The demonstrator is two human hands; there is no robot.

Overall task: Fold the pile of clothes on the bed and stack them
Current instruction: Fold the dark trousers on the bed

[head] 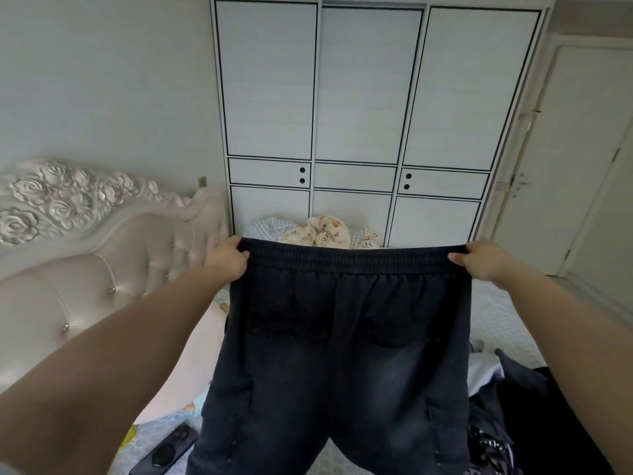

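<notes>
while both hands pinched the waistband | left hand (228,258), right hand (481,261) gripped black shorts (339,354) hanging between them | advice: keep waistband taut, level, then fold legs together

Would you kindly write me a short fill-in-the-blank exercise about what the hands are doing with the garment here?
1. Both hands grip the dark trousers by the ____.
2. The left hand holds the waistband's ____ end.
3. The trousers hang in front of a white ____ with black-lined panels.
4. The right hand holds the ____ end.

Missing words: waistband; left; wardrobe; right
</notes>
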